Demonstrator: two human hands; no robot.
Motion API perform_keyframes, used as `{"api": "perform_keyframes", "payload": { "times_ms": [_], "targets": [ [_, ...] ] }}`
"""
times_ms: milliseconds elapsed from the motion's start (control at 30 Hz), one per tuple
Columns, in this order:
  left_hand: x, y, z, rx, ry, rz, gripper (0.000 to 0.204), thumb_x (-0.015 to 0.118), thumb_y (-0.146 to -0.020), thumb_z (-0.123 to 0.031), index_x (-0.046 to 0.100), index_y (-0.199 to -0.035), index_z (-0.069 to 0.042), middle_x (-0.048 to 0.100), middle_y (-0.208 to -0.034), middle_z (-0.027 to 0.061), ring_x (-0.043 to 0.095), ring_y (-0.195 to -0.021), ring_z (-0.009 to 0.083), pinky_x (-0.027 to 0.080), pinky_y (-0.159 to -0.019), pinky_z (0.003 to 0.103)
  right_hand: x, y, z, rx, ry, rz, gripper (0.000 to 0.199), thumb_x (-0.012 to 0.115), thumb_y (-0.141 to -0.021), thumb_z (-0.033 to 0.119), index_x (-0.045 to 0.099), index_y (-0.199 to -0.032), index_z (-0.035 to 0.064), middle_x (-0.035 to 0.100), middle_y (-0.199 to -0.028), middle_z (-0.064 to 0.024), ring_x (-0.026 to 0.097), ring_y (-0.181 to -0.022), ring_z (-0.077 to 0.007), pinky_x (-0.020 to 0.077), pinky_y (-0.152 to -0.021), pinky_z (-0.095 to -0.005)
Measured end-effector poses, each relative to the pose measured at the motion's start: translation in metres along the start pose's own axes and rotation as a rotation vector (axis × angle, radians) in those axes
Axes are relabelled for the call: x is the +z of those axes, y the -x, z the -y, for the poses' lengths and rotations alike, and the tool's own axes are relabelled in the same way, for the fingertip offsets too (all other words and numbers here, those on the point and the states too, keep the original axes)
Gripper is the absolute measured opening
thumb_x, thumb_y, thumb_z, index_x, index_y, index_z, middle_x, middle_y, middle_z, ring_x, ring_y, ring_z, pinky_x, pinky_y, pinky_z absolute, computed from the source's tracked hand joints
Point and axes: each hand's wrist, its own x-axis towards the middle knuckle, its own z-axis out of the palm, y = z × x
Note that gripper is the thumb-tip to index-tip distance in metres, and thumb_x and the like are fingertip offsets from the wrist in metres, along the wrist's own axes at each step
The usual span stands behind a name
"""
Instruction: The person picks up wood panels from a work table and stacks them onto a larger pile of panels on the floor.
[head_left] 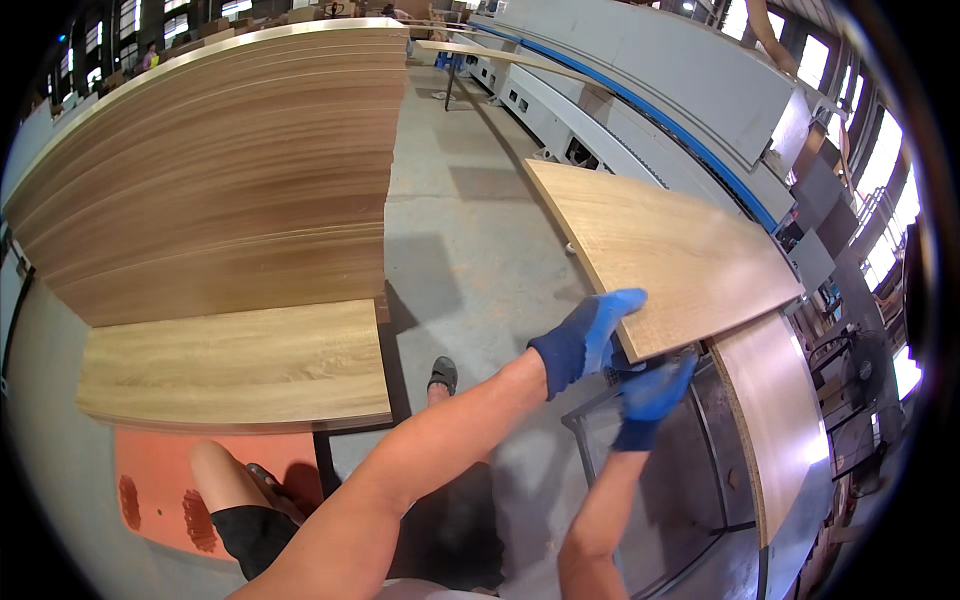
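I stood watching a worker in blue gloves beside a tall stack of wood-grain panels [220, 170], and everything there could be placed by that stack. To its right, as the worker faced it, across a strip of grey floor [440, 225], a pale wood-grain panel [670, 240] sat at a slant with its broad face up. The left hand [585, 338] was clamped on this panel's near corner, on the side toward the stack, with part of the glove over the top face. The right hand [652, 395] was just beside it, a little farther from the stack, its fingertips up at the panel's near edge; I could not tell whether they gripped it or only touched it.

Farther right of the stack, a second panel [765, 400] with a rough particleboard edge lay partly beneath the first one's near end. A metal frame [712, 420] stood between that panel and the stack. Beyond the held panel, on the side away from the stack, ran a long light-grey machine [690, 75] with a blue strip [660, 105] along it.

Right at the near foot of the stack a lower wood-grain board [235, 362] lay flat, and on its near side an orange-red sheet [160, 455] with darker patches covered the ground. One sandalled foot [442, 373] showed to the stack's near right.
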Motion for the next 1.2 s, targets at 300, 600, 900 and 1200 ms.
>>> {"api": "perform_keyframes", "payload": {
  "times_ms": [300,600,900,1200],
  "targets": [
    [0.018,0.066,-0.005,0.089,0.106,0.022,0.050,0.054,-0.079,-0.016,0.034,-0.121,0.005,0.050,-0.111,0.0157,0.053,-0.099,0.0223,0.045,-0.083,0.033,-0.057,-0.088,0.179,-0.242,0.313,-0.251,0.059,0.045,-0.081,0.045,0.037,-0.124,0.0049,0.041,-0.125,-0.0120,0.040,-0.112,-0.0306,0.0305,-0.095,-0.0432],
    [-0.075,0.305,-0.080,0.475,0.003,-0.715,0.037,0.051,-0.081,-0.016,0.049,-0.108,0.008,0.057,-0.099,0.0161,0.059,-0.084,0.0246,0.047,-0.077,0.032,-0.102,-0.079,0.225,-0.176,0.477,-0.432,0.058,0.039,-0.084,0.044,0.039,-0.122,0.0008,0.043,-0.123,-0.0149,0.041,-0.109,-0.0313,0.0317,-0.094,-0.0410],
    [-0.228,0.457,0.026,1.073,0.694,-1.193,0.052,0.048,-0.081,-0.040,0.044,-0.117,-0.003,0.053,-0.111,0.0129,0.052,-0.100,0.0286,0.045,-0.081,0.038,-0.109,-0.071,0.232,-0.084,0.514,-0.343,0.050,0.040,-0.085,0.036,0.039,-0.123,0.0029,0.042,-0.124,-0.0128,0.041,-0.111,-0.0285,0.0329,-0.093,-0.0397],
    [-0.349,0.488,0.097,1.089,0.501,-1.313,0.037,0.051,-0.083,-0.025,0.047,-0.110,-0.001,0.055,-0.108,0.0146,0.056,-0.094,0.0286,0.049,-0.078,0.040,-0.146,-0.071,0.097,-0.143,0.914,-0.021,0.049,0.052,-0.083,0.032,0.042,-0.120,0.0026,0.049,-0.118,-0.0120,0.046,-0.107,-0.0272,0.0380,-0.091,-0.0424]
  ]
}}
